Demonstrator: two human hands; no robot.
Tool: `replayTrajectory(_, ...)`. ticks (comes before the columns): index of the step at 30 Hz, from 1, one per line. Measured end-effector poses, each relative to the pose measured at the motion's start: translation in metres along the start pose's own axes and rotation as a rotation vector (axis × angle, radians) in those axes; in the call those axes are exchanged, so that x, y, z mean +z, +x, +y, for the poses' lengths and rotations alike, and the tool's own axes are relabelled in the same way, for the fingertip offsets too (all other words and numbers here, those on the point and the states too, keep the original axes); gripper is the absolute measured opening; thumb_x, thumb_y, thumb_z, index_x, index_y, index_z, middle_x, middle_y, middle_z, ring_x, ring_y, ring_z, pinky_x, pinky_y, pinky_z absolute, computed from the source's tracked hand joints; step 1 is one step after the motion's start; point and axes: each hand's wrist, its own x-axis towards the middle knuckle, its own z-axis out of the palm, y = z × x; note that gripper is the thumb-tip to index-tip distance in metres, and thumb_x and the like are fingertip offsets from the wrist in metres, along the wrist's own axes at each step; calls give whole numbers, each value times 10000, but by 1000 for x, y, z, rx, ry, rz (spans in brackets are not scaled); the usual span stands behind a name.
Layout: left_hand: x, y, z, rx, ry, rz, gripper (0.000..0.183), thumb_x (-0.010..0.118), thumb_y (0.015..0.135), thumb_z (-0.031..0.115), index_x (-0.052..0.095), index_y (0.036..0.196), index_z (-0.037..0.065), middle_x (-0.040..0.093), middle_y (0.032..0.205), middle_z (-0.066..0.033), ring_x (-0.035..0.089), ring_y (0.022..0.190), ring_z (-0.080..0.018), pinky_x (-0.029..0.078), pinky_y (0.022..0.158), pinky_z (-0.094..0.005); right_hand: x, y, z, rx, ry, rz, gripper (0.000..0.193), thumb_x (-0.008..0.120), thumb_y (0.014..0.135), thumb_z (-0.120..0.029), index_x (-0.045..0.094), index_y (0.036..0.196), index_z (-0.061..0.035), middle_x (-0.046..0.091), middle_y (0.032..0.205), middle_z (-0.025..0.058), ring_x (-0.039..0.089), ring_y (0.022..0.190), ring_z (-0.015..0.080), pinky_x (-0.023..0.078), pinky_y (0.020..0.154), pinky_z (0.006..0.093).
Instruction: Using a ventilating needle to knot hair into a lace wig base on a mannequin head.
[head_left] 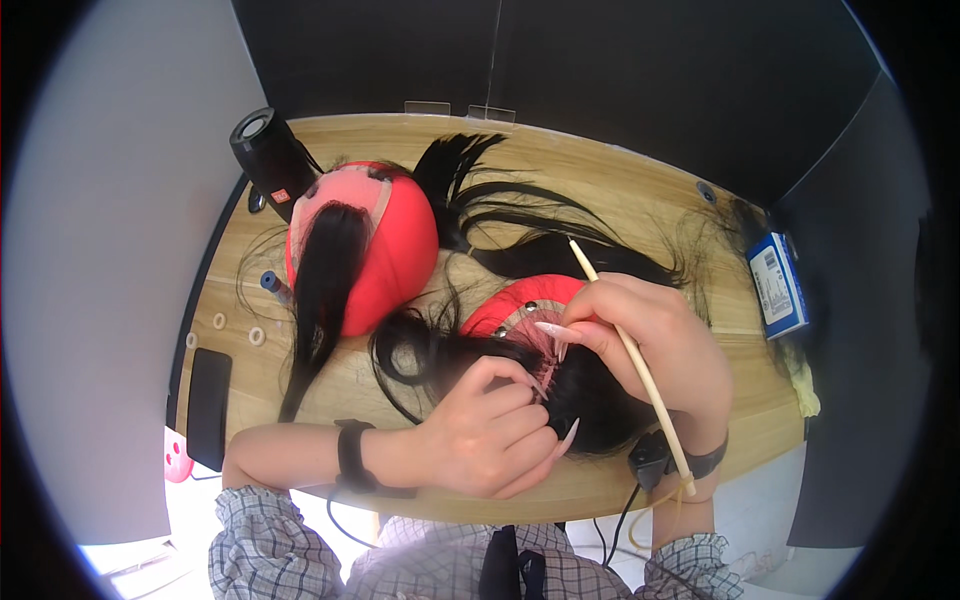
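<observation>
In front of me a red head form (pixel 523 293) carries a lace wig cap (pixel 540 322) with black hair (pixel 600 405) spread over its near side. My left hand (pixel 490 430) rests on this hair, fingers curled, the index finger and thumb closed on black hair beside the cap's pinkish mesh. A long cream stick (pixel 640 365) slants across my right hand (pixel 655 345), held between thumb and fingers. Its narrow end points up and away. The right fingertips come together just above the mesh; any strand between them is too fine to make out.
A second red head form (pixel 410 235) with a cap and black ponytail (pixel 330 260) stands at left, before a black cylindrical speaker (pixel 270 155). More hair (pixel 540 250) lies behind. A dark phone (pixel 209 400), small rings (pixel 257 336) and a blue-white box (pixel 777 285) sit near the edges.
</observation>
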Motion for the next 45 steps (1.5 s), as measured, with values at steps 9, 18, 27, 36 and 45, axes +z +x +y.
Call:
replayTrajectory(9, 3, 0, 1, -2, 3, 26, 210, 698, 678, 69, 514, 575, 75, 454, 581, -9, 474, 543, -166, 439, 734, -346, -13, -1, -4, 120, 26, -139, 196, 729, 786, -173, 597, 856, -47, 581, 768, 96, 578, 726, 281, 462, 652, 363)
replayTrajectory(18, 0, -2, 0, 0, -13, -13, 212, 700, 689, 71, 521, 575, 78, 473, 588, -3, 473, 542, -155, 448, 742, -343, -17, -1, 1, 132, 36, -298, 262, 762, 758, -224, 593, 853, -48, 567, 798, 95, 560, 771, 277, 454, 691, 362)
replayTrajectory(27, 1, -4, -1, 16, -15, 12, 191, 700, 687, 61, 537, 589, 75, 478, 591, -2, 476, 538, -150, 452, 747, -335, -23, -4, 7, 93, 58, -390, 203, 728, 805, -225, 616, 841, -60, 533, 791, 90, 531, 769, 278, 430, 690, 361)
replayTrajectory(36, 2, -4, -2, 28, -21, 33, 188, 703, 682, 54, 540, 589, 71, 457, 585, 0, 467, 535, -147, 455, 744, -334, -30, -8, 13, 48, 142, -368, 143, 698, 832, -187, 651, 854, -54, 549, 800, 85, 538, 760, 258, 433, 688, 353)
replayTrajectory(45, 2, -4, -2, 24, -25, 30, 212, 707, 675, 64, 519, 578, 76, 437, 578, 0, 458, 529, -150, 459, 746, -331, -28, -2, 3, 183, 192, -256, 155, 700, 829, -151, 627, 786, -22, 573, 711, 74, 552, 694, 235, 434, 633, 344)
